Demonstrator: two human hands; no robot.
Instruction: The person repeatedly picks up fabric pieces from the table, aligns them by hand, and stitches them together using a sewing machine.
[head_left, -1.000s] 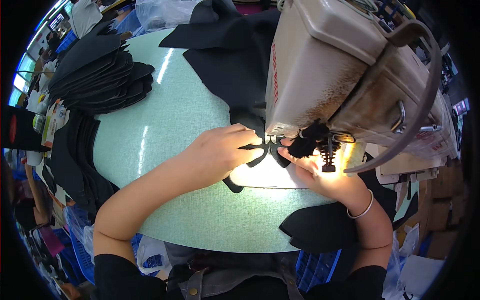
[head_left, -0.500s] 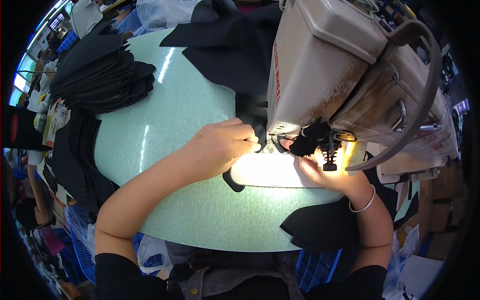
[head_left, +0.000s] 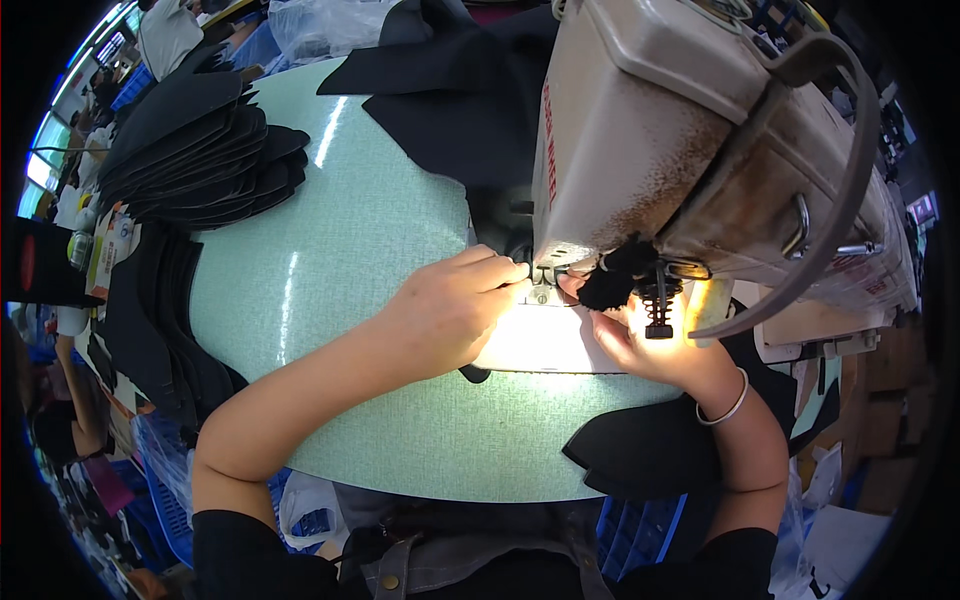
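A beige sewing machine (head_left: 640, 120) stands over the green table, its lamp lighting the pale bed plate (head_left: 550, 345). Just left of the presser foot (head_left: 541, 290), my left hand (head_left: 450, 310) is closed, fingertips pinching the edge of a black fabric piece (head_left: 490, 215) that runs back beside the machine. My right hand (head_left: 650, 350), wearing a bangle on the wrist, is right of the foot. Its thumb and finger close on dark material by the needle. A black fuzzy tuft (head_left: 612, 280) and a spring tension knob (head_left: 658, 305) partly hide its fingers.
Stacked black cut pieces (head_left: 200, 160) lie at the far left, with another stack (head_left: 160, 320) nearer. More black pieces (head_left: 440, 80) spread at the back. A black piece (head_left: 645, 450) lies under my right forearm. Blue crates (head_left: 640, 530) stand below the table edge.
My left hand has shifted slightly right and its fingertips have lifted toward the machine head. The right hand stays almost in place beside the foot.
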